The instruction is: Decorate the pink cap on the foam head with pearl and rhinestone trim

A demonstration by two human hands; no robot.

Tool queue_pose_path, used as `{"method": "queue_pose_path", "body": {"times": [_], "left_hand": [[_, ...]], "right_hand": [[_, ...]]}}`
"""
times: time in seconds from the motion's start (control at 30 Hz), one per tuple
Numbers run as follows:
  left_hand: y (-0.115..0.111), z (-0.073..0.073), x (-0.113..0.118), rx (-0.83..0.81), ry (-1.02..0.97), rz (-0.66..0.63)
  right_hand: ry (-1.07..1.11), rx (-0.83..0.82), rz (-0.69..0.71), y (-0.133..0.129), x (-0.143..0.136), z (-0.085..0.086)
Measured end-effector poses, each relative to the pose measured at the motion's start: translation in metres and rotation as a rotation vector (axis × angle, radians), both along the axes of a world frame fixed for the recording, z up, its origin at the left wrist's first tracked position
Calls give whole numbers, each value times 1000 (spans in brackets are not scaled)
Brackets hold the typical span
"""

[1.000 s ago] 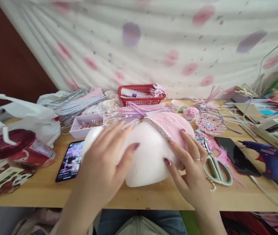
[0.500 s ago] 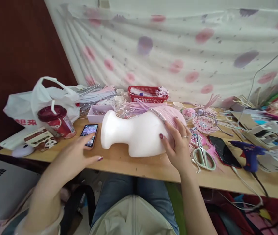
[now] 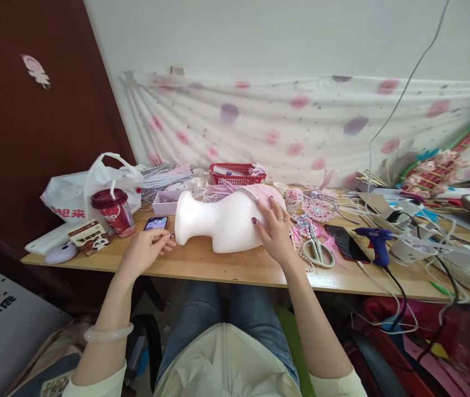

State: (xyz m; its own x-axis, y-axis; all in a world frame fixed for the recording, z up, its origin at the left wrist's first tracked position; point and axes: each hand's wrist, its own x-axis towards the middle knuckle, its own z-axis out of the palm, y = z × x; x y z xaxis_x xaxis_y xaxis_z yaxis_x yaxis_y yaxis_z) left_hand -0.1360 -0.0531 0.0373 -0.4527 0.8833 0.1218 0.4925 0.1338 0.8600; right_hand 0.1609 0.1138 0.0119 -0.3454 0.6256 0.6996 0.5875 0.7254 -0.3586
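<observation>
A white foam mannequin head (image 3: 235, 223) lies on its side on the table, its neck base toward the left. A pink cap (image 3: 268, 194) with a beaded band covers its crown end. My right hand (image 3: 275, 229) lies over that crown end, fingers on the cap and thumb on the white foam, gripping it. Close to the neck base, my left hand (image 3: 149, 249) has its fingertips pinched together; whether anything small is between them is hidden. Just behind the left hand rests a phone (image 3: 156, 223) with its screen lit.
Scissors (image 3: 318, 251), a dark phone (image 3: 347, 242) and a blue glue gun (image 3: 377, 242) lie to the right, with cables. Leftward stand a red cup (image 3: 113, 212) and a white plastic bag (image 3: 69, 193). Behind are a red basket (image 3: 237, 177) and a lilac box (image 3: 164, 207).
My left hand has drawn its spread fingers together into a pinch and moved in beside the neck base. My right hand stays on the mannequin head. The view has tilted up.
</observation>
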Motion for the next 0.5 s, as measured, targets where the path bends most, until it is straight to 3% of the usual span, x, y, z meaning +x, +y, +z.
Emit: {"method": "queue_pose_path", "body": {"times": [0.27,0.5], "left_hand": [[4,-34,14,181,-267,71],[1,-56,20,360,-390,212]], "right_hand": [[32,-35,-20,1,-4,-7],[67,-49,-32,-1,-6,-10]]}}
